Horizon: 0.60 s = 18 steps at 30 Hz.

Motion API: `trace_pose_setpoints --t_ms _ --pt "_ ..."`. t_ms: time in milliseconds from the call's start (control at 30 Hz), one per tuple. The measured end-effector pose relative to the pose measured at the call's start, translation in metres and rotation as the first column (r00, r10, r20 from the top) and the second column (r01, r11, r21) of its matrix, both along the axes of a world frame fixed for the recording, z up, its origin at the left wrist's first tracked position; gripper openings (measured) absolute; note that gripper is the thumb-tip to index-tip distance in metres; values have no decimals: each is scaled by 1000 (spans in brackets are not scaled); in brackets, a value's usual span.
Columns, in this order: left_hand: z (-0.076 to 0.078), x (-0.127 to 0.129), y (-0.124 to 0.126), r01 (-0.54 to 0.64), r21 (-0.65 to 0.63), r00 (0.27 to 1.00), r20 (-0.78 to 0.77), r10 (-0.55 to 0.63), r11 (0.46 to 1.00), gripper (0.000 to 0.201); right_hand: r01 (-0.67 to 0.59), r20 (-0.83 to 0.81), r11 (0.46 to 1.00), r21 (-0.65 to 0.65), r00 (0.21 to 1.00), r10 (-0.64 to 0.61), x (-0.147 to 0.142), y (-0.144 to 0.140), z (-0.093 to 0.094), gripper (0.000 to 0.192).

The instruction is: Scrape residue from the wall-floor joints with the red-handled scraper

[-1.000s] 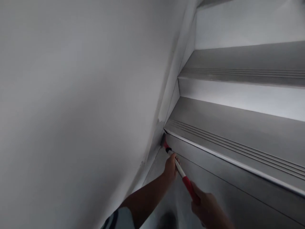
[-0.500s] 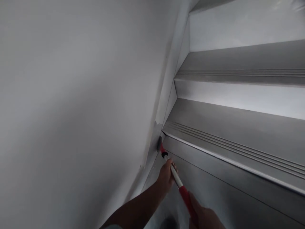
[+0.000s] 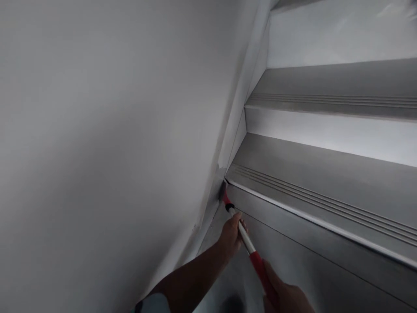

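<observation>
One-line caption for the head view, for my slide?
Both hands, left hand ahead of right hand, grip a red-and-white pole, its tip in the corner where wall meets stair nosing.

Since half a second ago the red-and-white pole (image 3: pixel 247 243) has slid a touch right and up, its tip back under the stair nosing (image 3: pixel 293 208). Both hands followed: the left hand (image 3: pixel 232 234) slightly right, the right hand (image 3: pixel 286 298) lower in view.

Grey wall (image 3: pixel 97 130) at left, meeting a pale skirting (image 3: pixel 243 87) that climbs beside the stairs. Two grooved treads (image 3: pixel 325 182) at right, each below a lighter riser (image 3: pixel 325 134); a dark blurred shape (image 3: pixel 233 304), perhaps a foot, at bottom.
</observation>
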<state>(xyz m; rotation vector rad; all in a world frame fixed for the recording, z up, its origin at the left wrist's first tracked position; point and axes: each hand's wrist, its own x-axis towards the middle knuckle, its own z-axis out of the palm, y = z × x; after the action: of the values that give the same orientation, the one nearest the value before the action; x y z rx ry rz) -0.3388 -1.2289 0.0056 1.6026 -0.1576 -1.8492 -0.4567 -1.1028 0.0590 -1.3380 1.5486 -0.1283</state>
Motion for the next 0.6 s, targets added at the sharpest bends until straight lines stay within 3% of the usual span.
trace_pose_setpoints --t_ms 167,333,600 --pt "3 -9 -9 -18 -28 1000 -21 18 999 23 -26 -40 998 49 999 28 -8 -16 13 62" --pt "9 -11 -7 -13 -33 1000 -17 13 999 24 -24 -40 1000 8 999 24 -17 -17 22 63" --pt "9 -8 -4 5 -40 1000 28 -3 999 23 -13 -5 1000 -9 1000 13 -17 -13 19 62"
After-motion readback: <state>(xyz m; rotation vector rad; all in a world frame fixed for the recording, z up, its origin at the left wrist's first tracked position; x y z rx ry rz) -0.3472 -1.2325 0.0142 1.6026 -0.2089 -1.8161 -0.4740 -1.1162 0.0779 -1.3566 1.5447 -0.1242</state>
